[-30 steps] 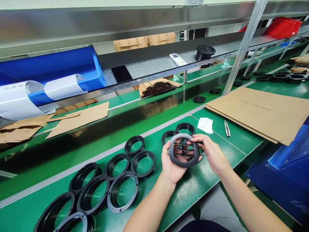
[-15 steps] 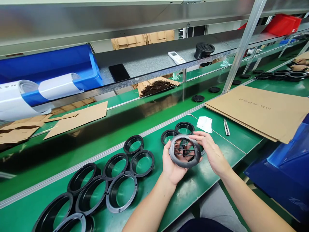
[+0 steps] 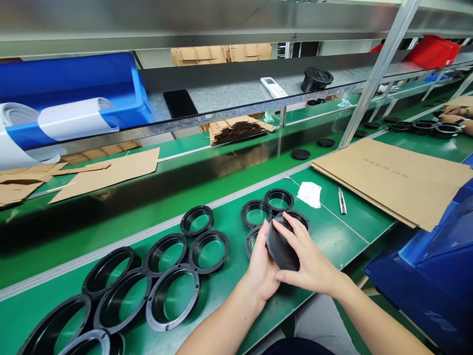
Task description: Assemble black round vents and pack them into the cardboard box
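Between my two hands is a round black air vent (image 3: 281, 249), tilted so that a dark, solid-looking face shows. My left hand (image 3: 260, 273) holds it from the left and underneath, fingers partly hidden behind it. My right hand (image 3: 308, 259) is closed around its right side, with fingertips over the upper edge and the thumb at the lower edge. Just beyond lie several black rings (image 3: 255, 213), partly covered by the hands. To the left, a larger group of black flanged rings (image 3: 173, 297) of similar form rests on the green table (image 3: 229, 310).
A white paper scrap (image 3: 309, 194) and a utility knife (image 3: 342, 201) lie right of the rings. Stacked cardboard (image 3: 391, 177) overhangs the right edge, near a blue bin (image 3: 432, 291). The shelf bears a phone (image 3: 180, 103), a remote (image 3: 273, 88) and a blue tray (image 3: 125, 113).
The vent has turned from showing its open grille to showing a dark face. My right hand has moved from its rim to wrap its side. The view has shifted slightly.
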